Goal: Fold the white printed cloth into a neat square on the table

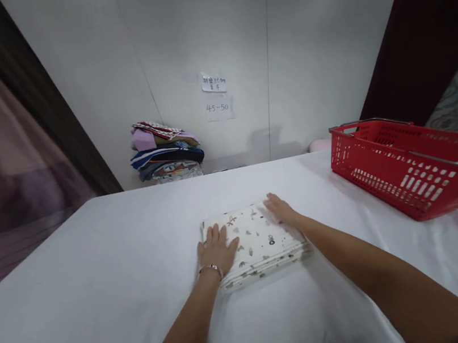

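A folded white cloth [256, 237] with small printed figures lies flat on the white-covered table [99, 282], its stacked layers showing along the near edge. My left hand [218, 249] rests on the cloth's left side, fingers spread, with a bracelet at the wrist. On the cloth's far right edge lies my right hand [280, 208], stretched out and slightly blurred. Neither hand grasps anything; both press or rest from above.
A red plastic basket [384, 171] with metal handles stands on the right. Behind the table's far edge is a pile of folded fabrics [168, 152]. Paper notes [219, 107] hang on the wall. A pink curtain [5, 170] drapes at left.
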Tool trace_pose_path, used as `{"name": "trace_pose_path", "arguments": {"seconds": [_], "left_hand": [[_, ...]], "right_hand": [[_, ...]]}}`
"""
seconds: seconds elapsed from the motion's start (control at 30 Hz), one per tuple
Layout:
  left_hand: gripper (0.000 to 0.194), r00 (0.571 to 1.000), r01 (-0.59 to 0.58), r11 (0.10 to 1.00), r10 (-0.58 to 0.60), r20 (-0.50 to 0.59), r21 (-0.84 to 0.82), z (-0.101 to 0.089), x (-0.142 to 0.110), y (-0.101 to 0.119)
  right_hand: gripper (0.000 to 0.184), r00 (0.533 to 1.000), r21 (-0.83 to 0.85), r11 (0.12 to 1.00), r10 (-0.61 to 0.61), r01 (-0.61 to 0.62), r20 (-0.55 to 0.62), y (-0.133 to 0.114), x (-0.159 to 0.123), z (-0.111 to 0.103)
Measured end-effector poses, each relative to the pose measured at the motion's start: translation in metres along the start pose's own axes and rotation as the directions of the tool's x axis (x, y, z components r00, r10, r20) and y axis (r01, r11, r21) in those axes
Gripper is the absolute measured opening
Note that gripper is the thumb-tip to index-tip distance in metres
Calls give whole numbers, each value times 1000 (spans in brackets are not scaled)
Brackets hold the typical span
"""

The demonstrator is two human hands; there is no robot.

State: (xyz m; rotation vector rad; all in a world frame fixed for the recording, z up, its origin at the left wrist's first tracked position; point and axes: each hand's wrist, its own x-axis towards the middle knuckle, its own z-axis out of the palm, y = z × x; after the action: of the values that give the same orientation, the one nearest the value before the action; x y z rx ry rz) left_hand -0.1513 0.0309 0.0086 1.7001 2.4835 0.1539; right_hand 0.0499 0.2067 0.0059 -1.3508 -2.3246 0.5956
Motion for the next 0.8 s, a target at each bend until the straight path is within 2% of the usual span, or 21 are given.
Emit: {"name": "trace_pose_path", "arguments": {"seconds": [0.1, 0.2, 0.37, 0.53, 0.67, 0.8], "left_hand": [[68, 1000, -5, 1000, 5, 1, 8, 2, 1, -1], [69, 1000, -9, 1000, 9, 0, 8, 4, 2, -3], [70, 1000, -8, 1000, 8, 4, 9, 5, 4, -4], [69, 1000, -4, 1000, 4, 9, 9, 0, 1, -1], [69, 1000, 1, 1000, -1, 1, 6, 0, 1, 0], [68, 1000, -6, 1000, 6, -11, 6, 3, 2, -1]], "right_hand": [[46, 981, 150, 981, 144, -124, -127, 16, 11, -19], [35, 968, 203, 959, 223, -197, -115, 27, 17, -31], [30, 974, 151, 967, 219, -207, -62, 19, 21, -30], [24, 965, -61, 963, 262, -261, 15, 2, 24, -30], [19, 967, -74, 964, 255, -254, 3, 0, 21, -31], [25, 969, -57, 968, 246, -246, -6, 6, 19, -29]]}}
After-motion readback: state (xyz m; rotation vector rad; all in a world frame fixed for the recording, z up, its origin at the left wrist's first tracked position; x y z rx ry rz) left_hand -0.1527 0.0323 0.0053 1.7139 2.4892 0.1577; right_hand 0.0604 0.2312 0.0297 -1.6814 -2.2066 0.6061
